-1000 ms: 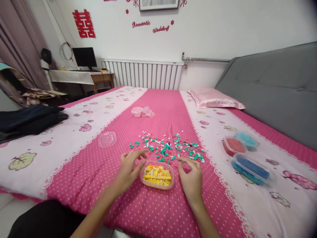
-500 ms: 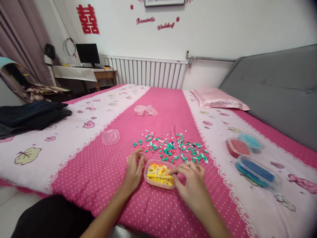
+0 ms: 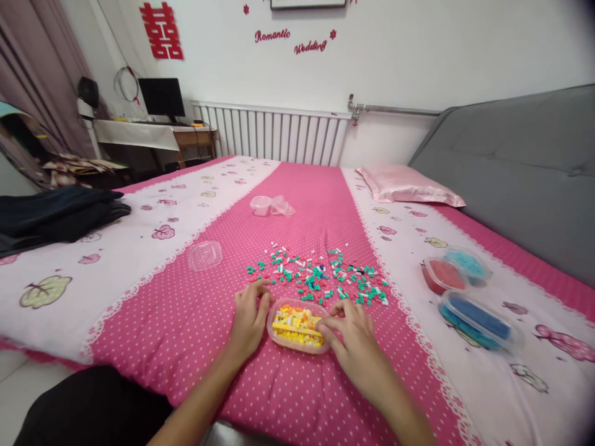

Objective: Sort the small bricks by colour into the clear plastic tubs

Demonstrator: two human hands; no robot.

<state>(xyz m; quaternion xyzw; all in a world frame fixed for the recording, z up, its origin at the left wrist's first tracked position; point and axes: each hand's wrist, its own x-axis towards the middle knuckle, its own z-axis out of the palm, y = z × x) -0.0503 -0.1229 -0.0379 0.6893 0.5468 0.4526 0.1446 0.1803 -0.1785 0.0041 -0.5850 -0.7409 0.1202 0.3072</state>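
Note:
A clear plastic tub [image 3: 297,350] of yellow, orange and pale toy bricks [image 3: 297,319] sits on the bed in front of me. Across the bricks lies a long yellow strip [image 3: 295,329]. My right hand [image 3: 356,334] reaches over the tub's right rim, thumb and forefinger closed at the strip's right end; what is between the fingertips is hidden. Against the tub's left side rests my left hand [image 3: 251,316], fingers loosely bent and apart, holding nothing. Just beyond the tub, small green, white and red bricks [image 3: 316,279] are scattered on the cover.
Tubs of red pieces [image 3: 444,277], light blue pieces [image 3: 467,263] and blue pieces [image 3: 481,322] stand at right. A clear lid [image 3: 205,255] lies at left; clear containers [image 3: 272,205] lie farther back. Dark clothes [image 3: 60,214] and a pink pillow [image 3: 409,184] flank the bed.
The view has shifted slightly. My right hand's fingers have moved a little at the tub's right end, and the forefinger looks more bent. My left hand stays beside the tub.

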